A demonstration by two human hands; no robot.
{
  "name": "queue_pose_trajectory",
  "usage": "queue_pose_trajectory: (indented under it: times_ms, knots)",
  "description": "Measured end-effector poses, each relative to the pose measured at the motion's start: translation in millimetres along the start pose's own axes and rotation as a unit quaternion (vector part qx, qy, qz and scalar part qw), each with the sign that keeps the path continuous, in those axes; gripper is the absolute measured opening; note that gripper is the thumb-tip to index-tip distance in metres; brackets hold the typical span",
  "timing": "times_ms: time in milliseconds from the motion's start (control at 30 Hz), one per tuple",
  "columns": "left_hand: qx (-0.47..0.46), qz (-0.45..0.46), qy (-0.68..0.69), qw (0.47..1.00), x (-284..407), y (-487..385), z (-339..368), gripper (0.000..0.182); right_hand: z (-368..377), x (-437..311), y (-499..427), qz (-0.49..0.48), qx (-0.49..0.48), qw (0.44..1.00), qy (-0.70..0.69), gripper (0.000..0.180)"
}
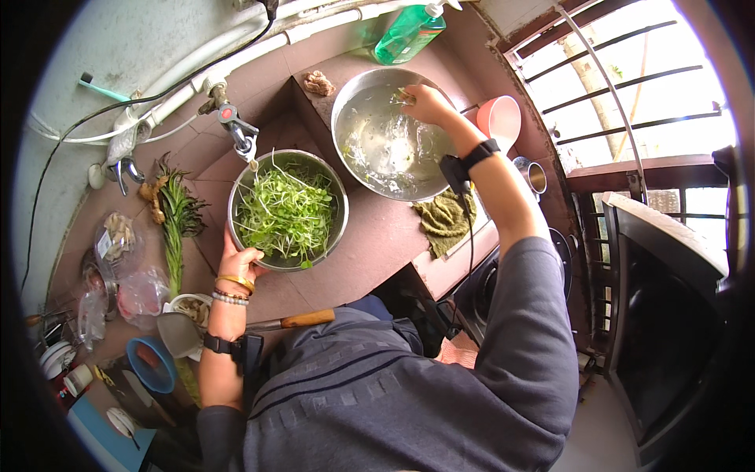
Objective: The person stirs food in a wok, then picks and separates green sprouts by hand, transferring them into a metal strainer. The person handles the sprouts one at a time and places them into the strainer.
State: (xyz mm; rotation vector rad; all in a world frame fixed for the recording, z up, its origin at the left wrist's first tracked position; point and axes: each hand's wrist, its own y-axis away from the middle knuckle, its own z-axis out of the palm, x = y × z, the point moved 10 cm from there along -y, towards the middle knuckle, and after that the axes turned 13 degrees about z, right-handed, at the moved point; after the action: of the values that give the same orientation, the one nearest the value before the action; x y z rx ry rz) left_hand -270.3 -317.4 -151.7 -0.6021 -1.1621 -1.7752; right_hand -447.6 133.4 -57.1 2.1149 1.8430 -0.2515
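Note:
My left hand [240, 255] grips the lower left rim of a metal bowl [342, 233], its thumb over the edge. The bowl is heaped with leafy green sprouts [286, 209] with pale stems, under a metal water tap [239, 131]. To the right is a larger metal basin [337, 147] of water, where a few sprout bits float. My right hand [426, 105] is over the far right part of this basin, fingers pinched on a small bit of sprouts [402, 96] near the water. A crumpled green cloth [446, 223] lies just below the basin.
A green spray bottle [407, 36] stands behind the basin, a pink dipper [500, 121] to its right. Left are ginger [154, 197], a leafy green bundle [174, 236], plastic bags [141, 295] and a blue bowl [151, 364]. A wood-handled tool [308, 318] lies at the counter's front edge.

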Motion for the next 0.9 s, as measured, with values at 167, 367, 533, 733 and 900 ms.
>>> queue_pose_trajectory:
  times_ms: [167, 367, 533, 733, 900]
  knots:
    - [-0.001, 0.005, -0.009, 1.000, 5.7, 1.7, 0.7, 0.089, 56.1, -0.1, -4.9, 0.017, -0.109, 0.993, 0.052, 0.035]
    - [0.018, 0.022, -0.009, 1.000, 12.3, 2.0, 3.0, 0.083, 100.8, -13.7, 74.0, 0.213, -0.444, 0.811, -0.317, 0.020]
    - [0.015, 0.011, 0.000, 1.000, 9.1, 0.8, 2.8, 0.084, 40.5, 4.8, 56.9, 0.182, -0.248, 0.936, -0.171, 0.015]
    - [0.015, 0.002, -0.010, 1.000, 5.5, -2.1, -0.9, 0.083, 98.9, 34.4, 96.5, 0.365, -0.348, 0.843, -0.185, 0.040]
    - [0.012, 0.000, 0.004, 1.000, 7.4, 1.3, 4.0, 0.084, 156.3, -9.7, 85.4, 0.416, -0.377, 0.674, -0.480, 0.045]
